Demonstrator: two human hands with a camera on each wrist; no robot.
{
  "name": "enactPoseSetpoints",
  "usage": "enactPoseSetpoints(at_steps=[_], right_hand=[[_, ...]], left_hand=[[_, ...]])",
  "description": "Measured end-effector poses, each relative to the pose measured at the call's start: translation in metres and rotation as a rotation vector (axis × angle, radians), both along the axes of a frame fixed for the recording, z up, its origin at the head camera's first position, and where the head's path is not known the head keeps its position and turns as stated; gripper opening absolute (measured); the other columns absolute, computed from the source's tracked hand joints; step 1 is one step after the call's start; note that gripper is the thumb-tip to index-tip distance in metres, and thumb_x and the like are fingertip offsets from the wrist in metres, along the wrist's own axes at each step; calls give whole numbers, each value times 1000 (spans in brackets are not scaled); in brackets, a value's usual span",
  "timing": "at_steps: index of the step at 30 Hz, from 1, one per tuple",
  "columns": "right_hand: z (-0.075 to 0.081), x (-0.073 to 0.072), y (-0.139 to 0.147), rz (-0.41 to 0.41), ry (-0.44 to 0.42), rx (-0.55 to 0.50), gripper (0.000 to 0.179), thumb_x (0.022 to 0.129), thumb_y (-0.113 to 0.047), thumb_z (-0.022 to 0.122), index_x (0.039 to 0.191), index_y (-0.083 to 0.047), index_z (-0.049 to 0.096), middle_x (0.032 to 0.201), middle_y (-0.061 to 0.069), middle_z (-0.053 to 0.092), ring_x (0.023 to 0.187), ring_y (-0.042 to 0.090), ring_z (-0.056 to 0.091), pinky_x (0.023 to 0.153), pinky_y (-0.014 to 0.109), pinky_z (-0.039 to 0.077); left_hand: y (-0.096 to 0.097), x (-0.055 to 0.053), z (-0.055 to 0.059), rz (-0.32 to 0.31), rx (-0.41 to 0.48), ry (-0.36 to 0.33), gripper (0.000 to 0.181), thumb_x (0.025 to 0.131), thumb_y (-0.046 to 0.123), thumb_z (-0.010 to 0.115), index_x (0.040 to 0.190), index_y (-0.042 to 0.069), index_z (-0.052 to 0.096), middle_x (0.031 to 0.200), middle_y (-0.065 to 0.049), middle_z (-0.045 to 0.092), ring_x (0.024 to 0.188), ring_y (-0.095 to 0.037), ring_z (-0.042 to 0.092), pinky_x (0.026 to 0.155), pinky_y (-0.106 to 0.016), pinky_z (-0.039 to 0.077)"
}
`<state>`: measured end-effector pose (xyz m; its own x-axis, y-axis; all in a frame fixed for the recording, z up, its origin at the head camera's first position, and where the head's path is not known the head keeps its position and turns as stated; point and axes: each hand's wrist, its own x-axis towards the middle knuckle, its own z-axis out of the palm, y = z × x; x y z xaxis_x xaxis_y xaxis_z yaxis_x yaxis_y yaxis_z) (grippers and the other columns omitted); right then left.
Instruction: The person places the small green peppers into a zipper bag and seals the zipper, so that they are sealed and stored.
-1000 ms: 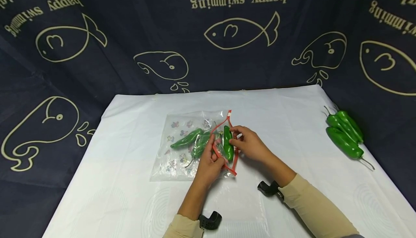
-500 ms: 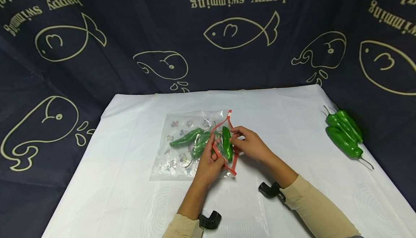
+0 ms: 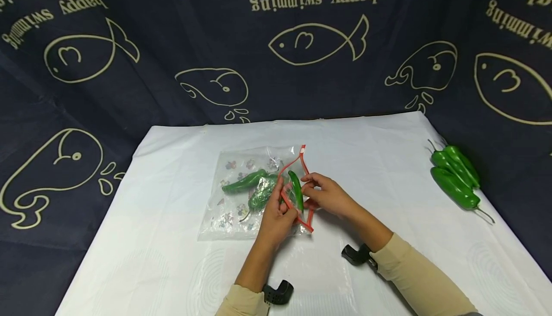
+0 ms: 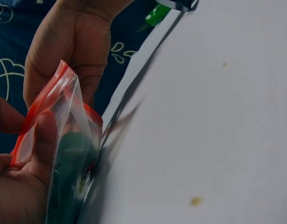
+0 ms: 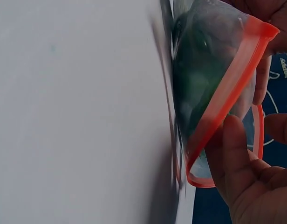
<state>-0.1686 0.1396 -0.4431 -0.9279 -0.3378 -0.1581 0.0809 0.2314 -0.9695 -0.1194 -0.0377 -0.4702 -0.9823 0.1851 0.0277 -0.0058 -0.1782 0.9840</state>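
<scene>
In the head view a clear zip bag [image 3: 215, 220] with a red zip edge lies mid-table, its mouth facing right. My left hand [image 3: 277, 217] grips the red edge at the mouth, thumb on the near side. Inside the bag lie several green peppers [image 3: 243, 183]. Another green pepper [image 3: 297, 189] stands tilted in the mouth, between the hands. My right hand [image 3: 329, 195] is at the mouth's right side, its bent fingers touching around this pepper and the bag's edge. In the right wrist view, fingers [image 5: 236, 149] of the right hand reach into the red-edged mouth.
Several green peppers [image 3: 456, 187] lie grouped at the table's right edge. A thin clear sheet [image 3: 319, 277] lies flat near the front. A dark printed cloth [image 3: 172, 28] hangs behind and beside the white table [image 3: 142, 239].
The pepper in the mouth has shifted left, deeper into the bag, and turned to show a narrower side. My right hand has followed it slightly left; the left hand keeps its grip.
</scene>
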Motion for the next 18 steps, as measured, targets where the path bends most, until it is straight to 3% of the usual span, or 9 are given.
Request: enactPoseSetpoints(at_steps=[3,8,14,18], right_hand=[[-1,0,-1,8,-14,-32,43,98,-10,58,135,9,47,106,17,58,80,32,70,65,32,58],[-3,0,-4,6,-43,-46,44,98,-11,56,136,7,46,110,18,57,80,29,70,67,31,57],[0,1,-9,2,-52,-57,43,97,-12,57,135,6,48,112,19,57,80,24,69,70,33,57],[2,1,-11,7,-49,-60,44,96,-13,58,136,5,48,114,19,57,83,25,69,73,34,57]], left_hand=[[1,0,0,-1,6,4,92,79,-13,50,160,14,17,152,-15,41,85,-25,65,56,-18,46],[1,0,-1,-7,26,21,91,80,-15,50,160,12,15,158,-12,33,100,-39,64,60,-17,49],[1,-1,-1,-6,22,24,90,81,-13,51,160,10,15,158,-11,32,90,-23,64,63,-18,50],[1,-1,0,-2,14,27,90,81,-13,52,160,11,15,157,-9,34,91,-22,64,64,-19,50]])
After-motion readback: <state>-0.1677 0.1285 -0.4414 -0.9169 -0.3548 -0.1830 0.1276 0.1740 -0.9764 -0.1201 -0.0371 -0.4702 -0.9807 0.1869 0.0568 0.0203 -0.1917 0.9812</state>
